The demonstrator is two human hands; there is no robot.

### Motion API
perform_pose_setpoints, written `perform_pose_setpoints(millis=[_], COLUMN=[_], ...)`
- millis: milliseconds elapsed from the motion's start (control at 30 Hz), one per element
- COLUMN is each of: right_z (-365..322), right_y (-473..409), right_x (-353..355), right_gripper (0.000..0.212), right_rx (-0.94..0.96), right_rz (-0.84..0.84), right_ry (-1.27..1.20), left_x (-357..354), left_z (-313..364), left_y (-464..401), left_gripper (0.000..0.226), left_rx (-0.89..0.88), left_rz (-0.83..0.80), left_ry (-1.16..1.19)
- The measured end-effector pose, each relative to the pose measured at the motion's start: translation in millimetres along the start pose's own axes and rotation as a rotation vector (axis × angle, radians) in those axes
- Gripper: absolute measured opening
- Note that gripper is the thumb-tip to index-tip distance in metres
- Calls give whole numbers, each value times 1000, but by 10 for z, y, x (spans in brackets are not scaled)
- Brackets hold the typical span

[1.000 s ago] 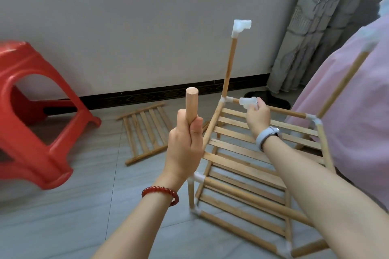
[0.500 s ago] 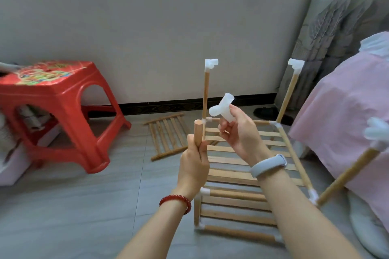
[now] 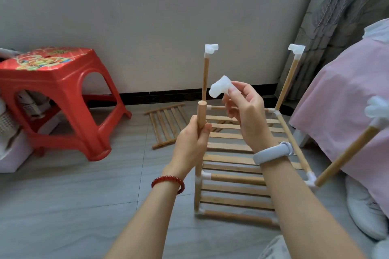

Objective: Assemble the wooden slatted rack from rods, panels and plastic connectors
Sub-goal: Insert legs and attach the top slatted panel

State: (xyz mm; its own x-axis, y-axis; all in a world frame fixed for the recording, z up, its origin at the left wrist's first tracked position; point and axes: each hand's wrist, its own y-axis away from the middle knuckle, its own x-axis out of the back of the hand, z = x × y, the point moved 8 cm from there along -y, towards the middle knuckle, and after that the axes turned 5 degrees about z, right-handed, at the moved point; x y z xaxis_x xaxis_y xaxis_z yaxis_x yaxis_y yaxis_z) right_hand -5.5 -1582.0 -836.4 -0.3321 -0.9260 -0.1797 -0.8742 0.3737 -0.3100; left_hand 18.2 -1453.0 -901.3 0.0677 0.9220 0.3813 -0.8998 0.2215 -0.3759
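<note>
Left hand [image 3: 192,141] wrapped round bare-topped rod [image 3: 201,115] on rack [image 3: 242,153]. Right hand [image 3: 246,111] fingers pinching white connector [image 3: 220,87] above rod. Red stool [image 3: 56,90] left of rack. No readable writing.

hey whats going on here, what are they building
A person is putting together a wooden slatted rack on the floor. The left hand grips the near-left upright rod, whose top is bare. The right hand pinches a white plastic connector just above and to the right of that rod, not yet on it. The other three uprights already have connectors. A spare slatted panel lies by the red stool.
</note>
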Motion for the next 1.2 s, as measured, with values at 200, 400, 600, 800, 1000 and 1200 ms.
perform_pose_setpoints(millis=[200,400,600,800,1000,1200], right_z=[-46,-74,-99,-5,-19,-97], right_y=[71,99,100,87,103,61], right_x=[-111,-97,-87,-97,-167,-242], right_gripper=[24,21,20,19,24,23], right_rx=[118,88,71,-57,-44,63], right_rz=[-87,-78,-62,-83,-111,-135], right_ry=[151,24,-21,-102,-39,149], left_x=[104,88,112,231,267,318], left_z=[270,320,321,421,458,397], left_y=[-6,-13,-12,-18,-10,-50], left_gripper=[15,17,36,50,27,30], left_rx=[-75,-56,-60,-76,-121,-82], left_rz=[68,52,44,127,141,173], left_ry=[141,233,287,381,455,443])
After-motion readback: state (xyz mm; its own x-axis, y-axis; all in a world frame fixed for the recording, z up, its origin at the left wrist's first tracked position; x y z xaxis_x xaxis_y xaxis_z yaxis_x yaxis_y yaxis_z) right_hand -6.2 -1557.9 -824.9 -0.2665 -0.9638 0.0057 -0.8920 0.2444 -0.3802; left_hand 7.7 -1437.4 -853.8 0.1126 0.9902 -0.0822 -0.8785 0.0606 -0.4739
